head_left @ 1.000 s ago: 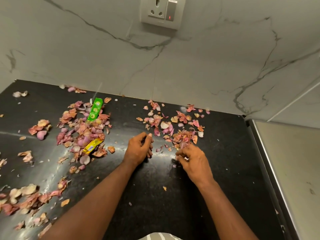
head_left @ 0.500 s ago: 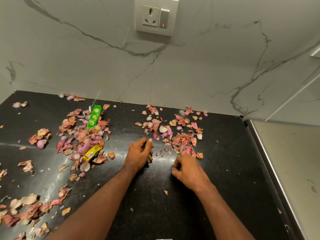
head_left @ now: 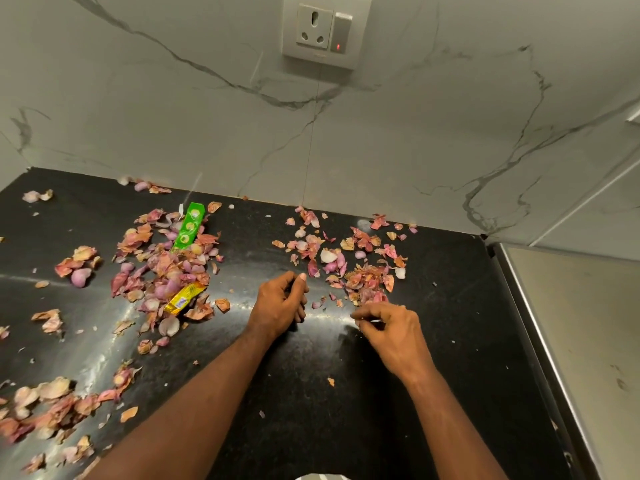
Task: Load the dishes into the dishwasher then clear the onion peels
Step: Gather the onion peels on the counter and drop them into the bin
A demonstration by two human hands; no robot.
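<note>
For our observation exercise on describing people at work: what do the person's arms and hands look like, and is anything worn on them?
Both forearms are bare to the bottom of the picture, with no sleeves in view. The left hand and right hand are bare too: no gloves, rings, watch or bracelets visible.

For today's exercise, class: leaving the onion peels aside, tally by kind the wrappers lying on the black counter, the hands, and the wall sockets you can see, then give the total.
Green wrapper: 1
Yellow wrapper: 1
Hands: 2, the left hand and the right hand
Wall socket: 1
Total: 5
</note>
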